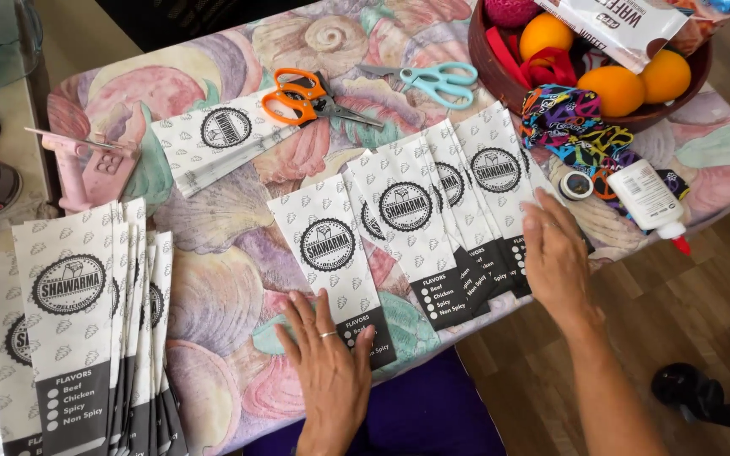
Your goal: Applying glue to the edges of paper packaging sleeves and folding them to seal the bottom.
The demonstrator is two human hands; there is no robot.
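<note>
Shell-print tablecloth [238, 253] covered with printed paper sleeves.

At the near edge, the left hand [329, 363] lies flat, fingers spread, gripping nothing, on a single paper sleeve [331, 253]; the right hand [558, 257] presses open-palmed on the fanned row of sleeves [441, 219]. These thin, slick sleeves overhang the edge and could slide off. Farther: orange scissors [310, 97], teal scissors [433, 80], wooden fruit bowl [500, 80].
</note>
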